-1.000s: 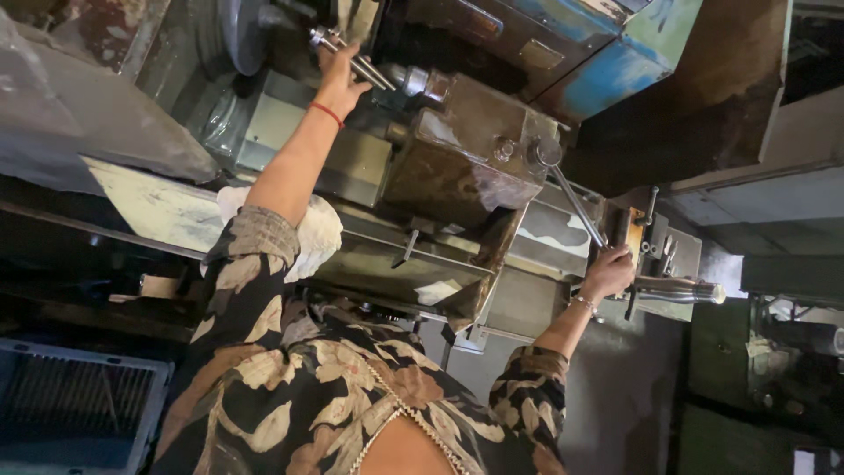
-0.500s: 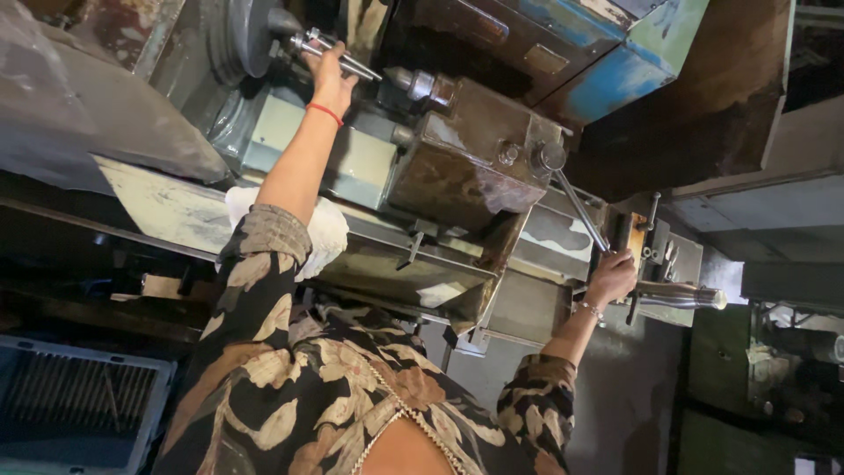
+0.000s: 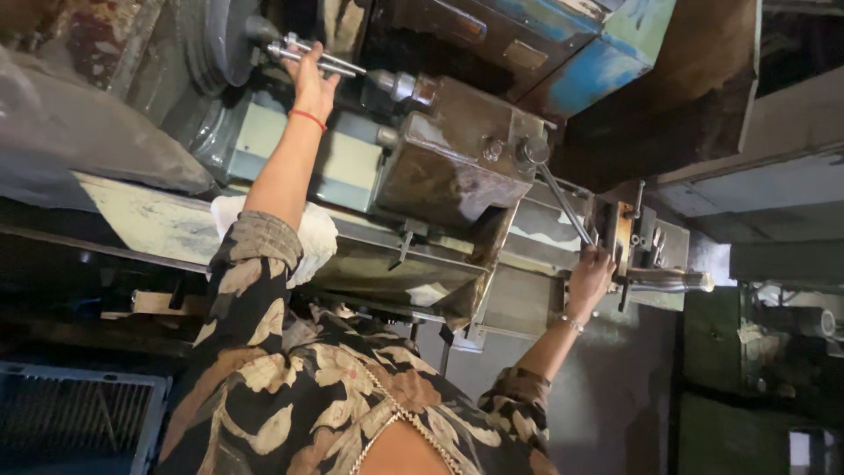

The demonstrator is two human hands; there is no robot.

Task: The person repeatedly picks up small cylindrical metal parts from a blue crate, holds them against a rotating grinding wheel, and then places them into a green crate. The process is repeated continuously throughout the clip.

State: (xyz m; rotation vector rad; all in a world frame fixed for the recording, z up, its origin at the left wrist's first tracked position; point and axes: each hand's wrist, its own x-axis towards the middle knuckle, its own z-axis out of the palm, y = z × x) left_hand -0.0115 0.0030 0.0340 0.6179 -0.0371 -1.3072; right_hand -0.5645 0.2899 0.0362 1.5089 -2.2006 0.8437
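Nearest the camera is the person's chest in a dark blouse [image 3: 290,396] printed with pale leaves, both sleeves pushed up the forearms. From there the two arms stretch away to a worn metalworking machine [image 3: 440,167] that fills the middle of the view. The right hand [image 3: 589,280] reaches out to the right end of the machine, a thin bangle at its wrist, and its fingers [image 3: 600,260] are curled closed around the lower end of a long slim lever [image 3: 563,200] that slants up to a round hub on the machine's brown housing. Just beside that hand a short steel handle [image 3: 673,281] sticks out sideways from a small block of fittings. A white cloth [image 3: 308,236] lies bunched on the machine's ledge, partly hidden behind the left sleeve. Farther off, the left hand [image 3: 312,81], with a red thread round the wrist, is raised to the top of the machine, where its fingers [image 3: 309,54] are wrapped shut over a shiny metal rod [image 3: 321,60]. The rod lies nearly level, one end close to a large dark round wheel [image 3: 224,44], the other pointing toward a bright steel spindle [image 3: 396,85]. Beyond it all stands a blue painted cover [image 3: 598,48].
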